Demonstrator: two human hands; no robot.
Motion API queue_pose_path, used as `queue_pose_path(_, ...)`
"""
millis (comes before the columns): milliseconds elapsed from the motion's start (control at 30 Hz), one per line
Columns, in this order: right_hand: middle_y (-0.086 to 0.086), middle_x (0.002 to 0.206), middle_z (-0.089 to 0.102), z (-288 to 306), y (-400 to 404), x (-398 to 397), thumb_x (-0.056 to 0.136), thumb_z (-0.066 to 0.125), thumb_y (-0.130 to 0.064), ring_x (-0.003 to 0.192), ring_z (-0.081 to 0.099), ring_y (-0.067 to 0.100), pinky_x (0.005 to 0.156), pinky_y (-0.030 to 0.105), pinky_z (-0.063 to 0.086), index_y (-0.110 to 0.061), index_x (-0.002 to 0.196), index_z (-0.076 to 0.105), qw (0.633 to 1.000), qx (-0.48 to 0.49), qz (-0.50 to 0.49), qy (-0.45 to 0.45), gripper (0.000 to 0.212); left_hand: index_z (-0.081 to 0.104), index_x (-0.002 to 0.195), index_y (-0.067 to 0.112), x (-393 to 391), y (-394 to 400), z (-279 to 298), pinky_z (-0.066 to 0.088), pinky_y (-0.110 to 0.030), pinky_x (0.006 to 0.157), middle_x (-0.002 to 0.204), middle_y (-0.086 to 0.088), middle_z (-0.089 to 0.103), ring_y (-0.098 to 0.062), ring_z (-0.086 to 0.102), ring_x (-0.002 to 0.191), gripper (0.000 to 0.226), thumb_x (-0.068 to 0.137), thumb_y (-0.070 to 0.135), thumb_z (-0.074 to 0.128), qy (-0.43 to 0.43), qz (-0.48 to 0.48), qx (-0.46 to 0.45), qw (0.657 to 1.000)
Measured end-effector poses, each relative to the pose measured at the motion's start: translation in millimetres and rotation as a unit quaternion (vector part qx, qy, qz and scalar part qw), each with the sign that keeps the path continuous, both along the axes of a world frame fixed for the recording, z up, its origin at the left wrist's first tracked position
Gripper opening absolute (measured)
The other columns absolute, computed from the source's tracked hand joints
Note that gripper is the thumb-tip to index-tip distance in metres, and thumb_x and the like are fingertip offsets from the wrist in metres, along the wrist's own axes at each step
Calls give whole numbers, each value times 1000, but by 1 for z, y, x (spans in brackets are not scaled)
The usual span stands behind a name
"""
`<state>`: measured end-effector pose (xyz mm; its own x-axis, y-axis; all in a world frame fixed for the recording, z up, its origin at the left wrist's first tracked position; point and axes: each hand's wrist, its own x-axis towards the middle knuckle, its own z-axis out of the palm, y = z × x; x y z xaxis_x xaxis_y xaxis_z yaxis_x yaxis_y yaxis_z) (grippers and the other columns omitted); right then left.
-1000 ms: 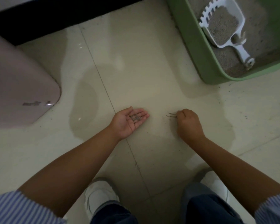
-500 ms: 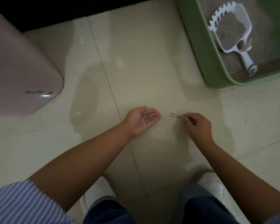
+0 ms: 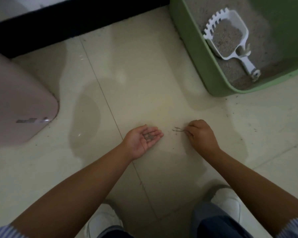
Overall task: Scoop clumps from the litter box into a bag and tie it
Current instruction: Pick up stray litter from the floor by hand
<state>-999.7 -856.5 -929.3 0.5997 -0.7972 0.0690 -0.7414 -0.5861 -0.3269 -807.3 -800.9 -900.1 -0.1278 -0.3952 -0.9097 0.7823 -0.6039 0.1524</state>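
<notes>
My left hand (image 3: 141,140) lies palm up just above the tiled floor, fingers relaxed, with a few grey litter grains (image 3: 149,136) in the palm. To its right my right hand (image 3: 201,134) is knuckles up with curled fingers, pinching at the end of a thin streak of spilled litter (image 3: 177,130) on the floor. At the top right stands the green litter box (image 3: 193,43), filled with grey litter. A white slotted scoop (image 3: 248,64) lies inside it, loaded with litter. No bag is in view.
A pink rounded object (image 3: 15,103) stands on the floor at the left. A black skirting (image 3: 76,16) runs along the far wall. Loose litter specks (image 3: 255,129) dot the tiles right of my right hand. My white shoes (image 3: 103,219) are at the bottom.
My right hand has shifted slightly right along the litter streak and its fingers have closed at the streak's end. The left hand stays palm up with grains in it.
</notes>
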Motion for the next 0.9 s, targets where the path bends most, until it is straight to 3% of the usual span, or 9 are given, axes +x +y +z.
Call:
queue_pose_path(67,15,58,65,0,-1,-5,70,57,-9,49,62,29,53,25,48,2,56,69,1000,4,-8,-6,21,54,82,-10,0,0,1,37,-41,95,57,-20,67,-36,49,108,39,101,14,29,2,1,4,1000)
queue_pose_path(200,19,64,64,-3,2,-11,73,48,-19,56,63,31,67,26,35,5,77,72,999,16,-47,-14,34,54,82,-10,1,-1,1,37,-40,98,58,-21,67,-40,47,116,39,100,14,30,8,10,14,1000)
queue_pose_path(267,19,64,63,-5,4,-11,74,47,-19,55,63,32,67,27,35,6,76,72,998,16,-59,-14,35,54,82,-10,0,-1,2,36,-40,102,57,-21,66,-41,50,114,39,100,14,30,9,13,15,1000)
queue_pose_path(467,17,60,65,-7,5,-8,75,46,-19,52,64,31,66,29,39,4,66,72,998,22,-53,-11,35,54,81,-10,0,-1,2,36,-42,95,57,-20,66,-40,40,129,39,100,14,30,10,10,24,1000)
queue_pose_path(567,18,59,64,-5,2,-8,76,47,-18,50,64,29,60,24,41,4,65,72,998,36,-36,-29,36,54,81,-10,0,0,2,36,-42,95,56,-20,66,-40,40,129,39,100,14,29,12,13,25,1000)
queue_pose_path(700,19,63,64,-3,-1,-17,76,52,-20,54,65,29,69,26,41,6,72,73,998,51,14,-25,34,54,81,-10,1,1,2,36,-40,98,56,-21,66,-40,45,123,40,100,14,29,14,12,20,1000)
queue_pose_path(800,18,63,65,-3,1,-18,61,68,-12,53,65,28,65,24,43,6,71,72,999,49,4,-5,21,54,81,-10,1,1,3,37,-39,101,56,-21,66,-39,50,111,39,100,14,30,13,9,15,1000)
queue_pose_path(900,18,59,64,-5,2,-12,57,69,-5,51,65,28,70,28,38,5,63,71,999,31,-28,-19,12,54,81,-10,1,1,3,36,-41,95,56,-20,67,-35,48,106,40,100,14,29,11,0,11,1000)
